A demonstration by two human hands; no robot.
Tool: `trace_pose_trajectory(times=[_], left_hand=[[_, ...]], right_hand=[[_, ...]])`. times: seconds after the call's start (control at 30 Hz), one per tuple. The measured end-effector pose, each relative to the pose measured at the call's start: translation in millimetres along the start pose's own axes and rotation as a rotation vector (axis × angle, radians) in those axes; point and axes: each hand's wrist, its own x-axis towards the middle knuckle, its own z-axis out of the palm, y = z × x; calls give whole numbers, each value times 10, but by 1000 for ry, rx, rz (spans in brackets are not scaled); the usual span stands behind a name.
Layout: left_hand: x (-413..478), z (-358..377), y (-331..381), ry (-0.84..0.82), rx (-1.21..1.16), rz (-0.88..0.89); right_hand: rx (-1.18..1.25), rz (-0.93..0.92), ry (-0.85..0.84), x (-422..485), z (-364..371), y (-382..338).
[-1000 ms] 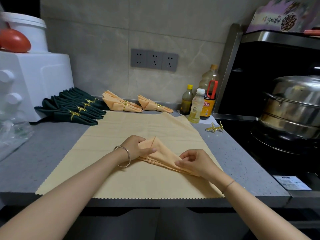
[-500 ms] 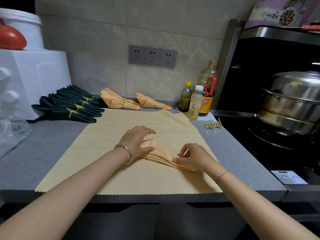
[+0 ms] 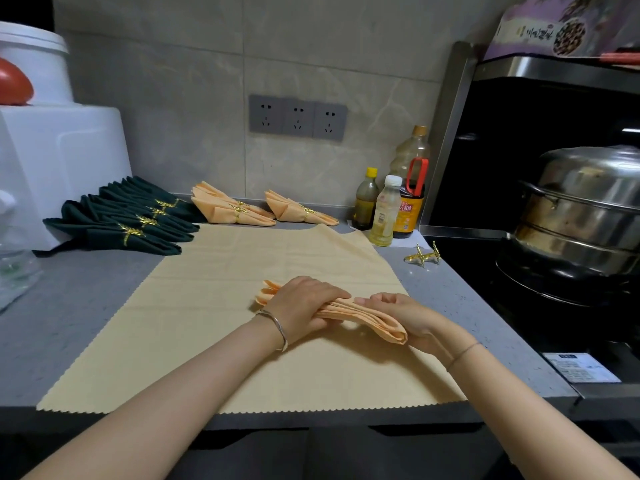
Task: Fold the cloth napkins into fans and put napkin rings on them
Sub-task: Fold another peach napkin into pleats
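Peach cloth, pleated into a narrow bundle, sits between both hands near the middle of the view: this pleated napkin (image 3: pixel 363 315) is lifted just above a larger flat peach cloth (image 3: pixel 207 323) spread over the grey counter (image 3: pixel 69 306). The left hand (image 3: pixel 304 306) comes over the top and grips the bundle, fingers curled round its middle, a silver bangle (image 3: pixel 278 325) on the wrist. The loose pleat ends stick out past this hand toward nine o'clock. The right hand (image 3: pixel 401 315) lies palm-up under the folded end, which points toward four o'clock; its fingers curl up round the far side of the cloth, so it holds the bundle too.

At about eleven o'clock from the hands, near the wall, a row of dark green fans (image 3: pixel 131 223) lies overlapping, each with a gold ring. Just beside them, toward twelve o'clock, lie two peach fans (image 3: pixel 228 211), likewise ringed. At two o'clock from the hands, loose gold napkin rings (image 3: pixel 423 256) rest on the counter close to the stove edge; how many I cannot tell. Behind them, against the wall, stand three bottles (image 3: pixel 384 211). A stacked steel steamer (image 3: pixel 581 209) stands on the stove at three o'clock, and a white appliance (image 3: pixel 59 161) fills the ten o'clock corner.
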Motion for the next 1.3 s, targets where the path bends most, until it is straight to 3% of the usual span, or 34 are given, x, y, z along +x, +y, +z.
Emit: trace_pose_trajectory(times=[0.13, 0.23, 0.33, 0.47, 0.8, 1.17, 1.3], left_hand=[[322, -62, 19, -76, 3, -99], [573, -82, -13, -125, 74, -159], [840, -40, -55, -137, 135, -195], [1034, 115, -139, -70, 144, -249], [1092, 286, -275, -27, 230, -256], [1013, 155, -336, -23, 238, -370], [984, 121, -367, -17, 224, -423]], right_hand=[[8, -28, 112, 179, -271, 35], [20, -117, 405, 410, -515, 93], [-145, -211, 776, 726, -801, 192], [-254, -202, 936, 1136, -1075, 360], [-630, -87, 960, 1546, -1312, 402], [-739, -358, 772, 1403, -1184, 223], [-598, -472, 657, 1318, -1135, 99]])
